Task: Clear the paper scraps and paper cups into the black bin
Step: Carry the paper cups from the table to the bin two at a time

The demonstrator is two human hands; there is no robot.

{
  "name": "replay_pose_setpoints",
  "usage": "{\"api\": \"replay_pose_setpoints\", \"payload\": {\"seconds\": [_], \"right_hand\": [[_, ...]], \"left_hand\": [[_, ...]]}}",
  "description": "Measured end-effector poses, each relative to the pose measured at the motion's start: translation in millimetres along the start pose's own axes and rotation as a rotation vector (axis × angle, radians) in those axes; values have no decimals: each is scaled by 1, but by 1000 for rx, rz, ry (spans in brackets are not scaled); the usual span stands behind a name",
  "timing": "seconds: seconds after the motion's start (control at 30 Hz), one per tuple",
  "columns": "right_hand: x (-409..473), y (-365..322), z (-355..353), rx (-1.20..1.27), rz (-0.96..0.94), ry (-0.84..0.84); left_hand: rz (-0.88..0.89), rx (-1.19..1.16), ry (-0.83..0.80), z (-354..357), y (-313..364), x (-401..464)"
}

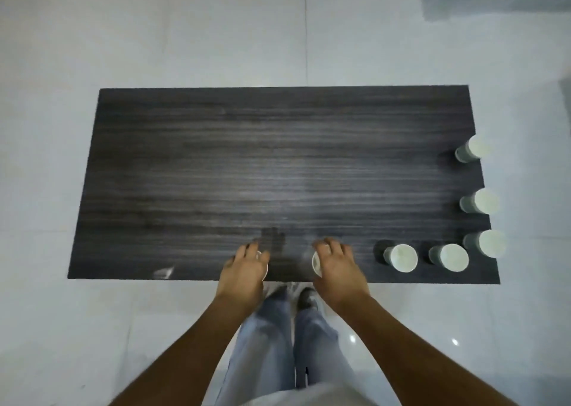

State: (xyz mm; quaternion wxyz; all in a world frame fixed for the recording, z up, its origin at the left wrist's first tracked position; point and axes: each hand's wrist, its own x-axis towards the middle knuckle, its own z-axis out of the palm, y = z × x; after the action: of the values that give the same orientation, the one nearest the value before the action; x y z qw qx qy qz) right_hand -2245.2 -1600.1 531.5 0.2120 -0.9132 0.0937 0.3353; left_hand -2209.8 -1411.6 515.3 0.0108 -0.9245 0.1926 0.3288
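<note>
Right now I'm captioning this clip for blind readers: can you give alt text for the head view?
Seen from above, a person's left hand and right hand each grip a paper cup at the near edge of a dark wooden table. Five more paper cups stand along its right side.

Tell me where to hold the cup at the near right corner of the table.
Hold the corner cup round its side wall just under the rim, coming from above. It stands upright with its mouth open, and two cups stand close on its left, so the right side is freer.
</note>
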Motion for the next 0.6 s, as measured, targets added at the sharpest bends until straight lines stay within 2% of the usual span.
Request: {"api": "replay_pose_setpoints", "payload": {"seconds": [0.3, 0.6], "right_hand": [[-52, -124, -34, -177, -273, -1], [-67, -286, 9, -308, -488, -50]], "left_hand": [[-304, -229, 161, -41, -59, -129], [-554, -400, 252, -32, -184, -228]]}}
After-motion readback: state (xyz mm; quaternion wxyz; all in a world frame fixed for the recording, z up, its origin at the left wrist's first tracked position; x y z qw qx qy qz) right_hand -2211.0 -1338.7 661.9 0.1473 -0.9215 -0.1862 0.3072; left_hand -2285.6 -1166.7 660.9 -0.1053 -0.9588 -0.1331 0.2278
